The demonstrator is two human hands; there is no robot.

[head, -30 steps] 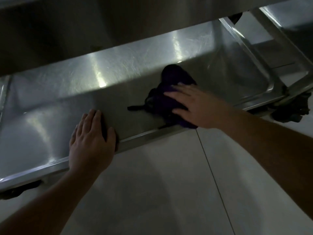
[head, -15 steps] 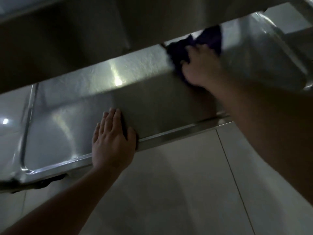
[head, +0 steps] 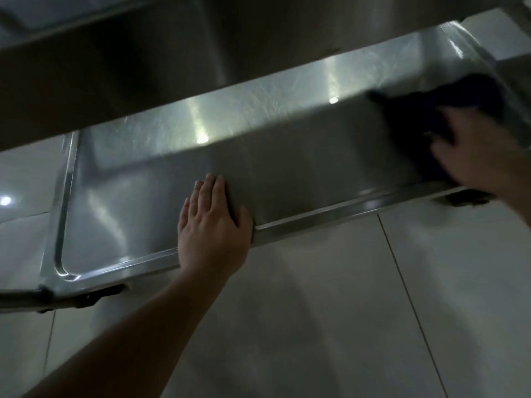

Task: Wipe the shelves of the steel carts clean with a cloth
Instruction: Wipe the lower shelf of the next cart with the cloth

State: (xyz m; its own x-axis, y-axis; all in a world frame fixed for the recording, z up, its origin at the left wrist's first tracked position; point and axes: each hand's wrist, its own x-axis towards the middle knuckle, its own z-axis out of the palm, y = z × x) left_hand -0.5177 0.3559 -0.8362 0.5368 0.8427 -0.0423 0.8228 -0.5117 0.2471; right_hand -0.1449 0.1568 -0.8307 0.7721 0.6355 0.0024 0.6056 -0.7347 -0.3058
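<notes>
The steel cart's bottom shelf [head: 301, 168] runs across the view, dim and scratched, with a raised rim at its front. A dark purple cloth [head: 448, 101] lies bunched at the shelf's right end. My right hand [head: 474, 150] presses down on it with spread fingers, blurred by motion. My left hand [head: 212, 225] rests flat on the shelf's front edge, fingers straight and together, thumb against the rim. The cloth's lower part is hidden under my right hand.
The shelf above [head: 172, 53] overhangs closely and shades the far half. A black caster [head: 465, 198] sits under the right front corner, another [head: 97, 293] under the left. Pale floor tiles [head: 344, 311] fill the foreground.
My right hand has dragged the cloth from the far right part of the shelf back toward the near right corner. My left hand has stayed on the front edge. The view has shifted right.
</notes>
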